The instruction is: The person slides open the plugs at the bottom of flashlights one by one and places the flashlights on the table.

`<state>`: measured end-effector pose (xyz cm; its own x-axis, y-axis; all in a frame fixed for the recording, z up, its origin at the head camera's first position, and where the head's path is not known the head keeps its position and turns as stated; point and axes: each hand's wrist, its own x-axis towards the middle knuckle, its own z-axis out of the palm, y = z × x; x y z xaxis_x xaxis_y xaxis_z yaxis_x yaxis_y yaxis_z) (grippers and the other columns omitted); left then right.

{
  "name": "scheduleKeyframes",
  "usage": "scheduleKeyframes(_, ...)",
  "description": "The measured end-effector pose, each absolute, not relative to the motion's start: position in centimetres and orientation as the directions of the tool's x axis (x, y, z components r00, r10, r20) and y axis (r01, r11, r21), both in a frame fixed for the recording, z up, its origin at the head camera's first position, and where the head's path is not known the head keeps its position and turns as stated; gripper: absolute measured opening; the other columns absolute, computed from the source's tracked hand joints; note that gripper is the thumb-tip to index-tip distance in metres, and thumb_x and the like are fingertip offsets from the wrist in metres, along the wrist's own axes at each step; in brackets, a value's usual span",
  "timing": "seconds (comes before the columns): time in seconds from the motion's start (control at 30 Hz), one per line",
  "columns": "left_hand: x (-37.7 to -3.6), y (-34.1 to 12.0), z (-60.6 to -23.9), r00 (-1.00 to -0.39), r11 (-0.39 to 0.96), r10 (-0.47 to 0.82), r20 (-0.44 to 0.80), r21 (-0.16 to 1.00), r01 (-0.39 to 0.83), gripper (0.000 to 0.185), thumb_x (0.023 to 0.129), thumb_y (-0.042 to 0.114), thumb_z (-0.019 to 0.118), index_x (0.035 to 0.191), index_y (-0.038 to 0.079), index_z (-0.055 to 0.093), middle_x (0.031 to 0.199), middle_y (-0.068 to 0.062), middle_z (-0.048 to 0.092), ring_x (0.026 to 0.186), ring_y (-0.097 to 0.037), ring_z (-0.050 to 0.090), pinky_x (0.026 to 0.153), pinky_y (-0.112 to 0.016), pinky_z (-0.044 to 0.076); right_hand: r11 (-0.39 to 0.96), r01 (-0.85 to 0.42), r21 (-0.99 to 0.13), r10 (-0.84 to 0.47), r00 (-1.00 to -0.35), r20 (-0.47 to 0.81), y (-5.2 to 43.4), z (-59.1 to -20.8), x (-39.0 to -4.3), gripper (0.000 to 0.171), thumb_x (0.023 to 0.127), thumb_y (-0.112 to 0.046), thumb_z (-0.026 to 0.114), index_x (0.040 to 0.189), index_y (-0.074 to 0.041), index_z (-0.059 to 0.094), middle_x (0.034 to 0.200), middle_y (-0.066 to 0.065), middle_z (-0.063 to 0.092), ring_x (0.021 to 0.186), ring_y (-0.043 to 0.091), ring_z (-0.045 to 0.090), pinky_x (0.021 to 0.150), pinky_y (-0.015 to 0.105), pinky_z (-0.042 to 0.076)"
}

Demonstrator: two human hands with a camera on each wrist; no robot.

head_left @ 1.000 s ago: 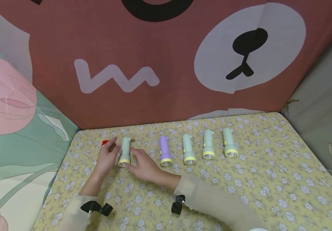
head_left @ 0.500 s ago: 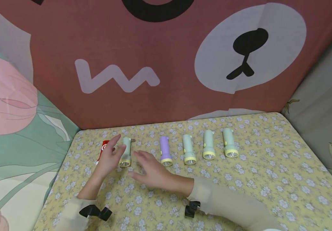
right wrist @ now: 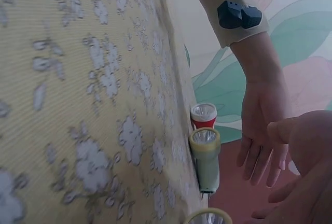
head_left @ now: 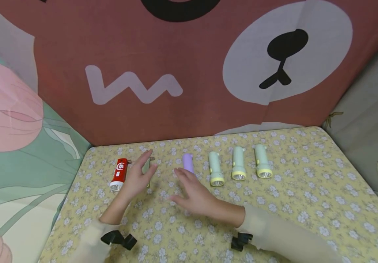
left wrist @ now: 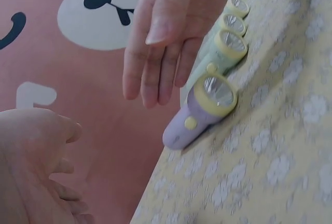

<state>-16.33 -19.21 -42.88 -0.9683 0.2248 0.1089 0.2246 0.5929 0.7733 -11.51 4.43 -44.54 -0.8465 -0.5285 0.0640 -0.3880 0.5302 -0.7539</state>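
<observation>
I see both of the person's bare hands raised over the table, fingers extended and holding nothing. The left hand [head_left: 138,179] hovers above the pale green plastic flashlight with a yellow rim [right wrist: 207,164], hiding most of it from my head view; from the right wrist I make out a gap between the two, and metal prongs at that flashlight's far end. Just left of this hand lies the red cylindrical flashlight with a white lamp end [head_left: 119,174]. The right hand [head_left: 195,194] hangs near the lilac plastic flashlight with a yellow rim [left wrist: 194,120], covering its lamp end in my head view; the left wrist camera shows fingers and flashlight apart. Farther right I count three more pale green flashlights [head_left: 238,163], set side by side. All six lie in a row on the yellow cloth with white flowers [head_left: 162,233], lamp ends toward the person. Each cream sleeve carries a small black device [head_left: 118,239] near the wrist, and behind the table I see a brownish-red fabric backdrop [head_left: 202,120] printed with a bear's muzzle.
</observation>
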Motion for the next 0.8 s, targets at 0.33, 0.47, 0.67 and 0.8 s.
scheduleKeyframes(0.33, -16.9, -17.0, -43.0, -0.964, 0.549, 0.256, 0.075, 0.810, 0.208, 0.060, 0.107, 0.023, 0.056, 0.157, -0.001, 0.034, 0.163, -0.024, 0.027, 0.151, -0.042, 0.023, 0.118, -0.061, 0.027, 0.494, -0.329, -0.805, -0.408, -0.905, 0.119, 6.7, -46.3, -11.7, 0.089, 0.096, -0.027, 0.073, 0.160, 0.004, 0.019, 0.164, 0.028, 0.016, 0.149, 0.043, 0.025, 0.116, 0.057, 0.033)
scheduleKeyframes(0.47, -17.1, -16.0, -43.4, -0.959, 0.529, 0.277, 0.060, 0.824, 0.204, 0.056, 0.108, 0.021, 0.052, 0.155, -0.006, 0.034, 0.161, -0.027, 0.028, 0.151, -0.042, 0.022, 0.117, -0.060, 0.029, 0.476, -0.288, -0.831, -0.379, -0.920, 0.101, 6.8, -46.6, -11.8, 0.093, 0.096, -0.026, 0.073, 0.160, 0.005, 0.013, 0.166, 0.027, 0.007, 0.153, 0.042, 0.012, 0.120, 0.058, 0.021)
scheduleKeyframes(0.67, -17.2, -14.0, -44.2, -0.957, 0.474, 0.285, 0.049, 0.861, 0.185, 0.056, 0.109, 0.022, 0.050, 0.155, -0.005, 0.033, 0.162, -0.027, 0.026, 0.149, -0.041, 0.028, 0.116, -0.057, 0.033, 0.470, -0.271, -0.840, -0.354, -0.930, 0.101, 6.4, -47.3, -12.2, 0.095, 0.096, -0.024, 0.073, 0.159, 0.007, 0.010, 0.165, 0.029, 0.006, 0.154, 0.041, 0.008, 0.121, 0.058, 0.017)
scheduleKeyframes(0.8, -17.5, -13.0, -45.1, -0.964, 0.444, 0.263, 0.041, 0.882, 0.159, 0.056, 0.108, 0.020, 0.052, 0.154, -0.006, 0.034, 0.159, -0.028, 0.030, 0.144, -0.043, 0.035, 0.113, -0.056, 0.039, 0.461, -0.255, -0.850, -0.348, -0.933, 0.091, 6.2, -47.9, -12.4, 0.096, 0.097, -0.023, 0.073, 0.159, 0.009, 0.007, 0.165, 0.030, 0.005, 0.154, 0.039, 0.007, 0.122, 0.056, 0.017)
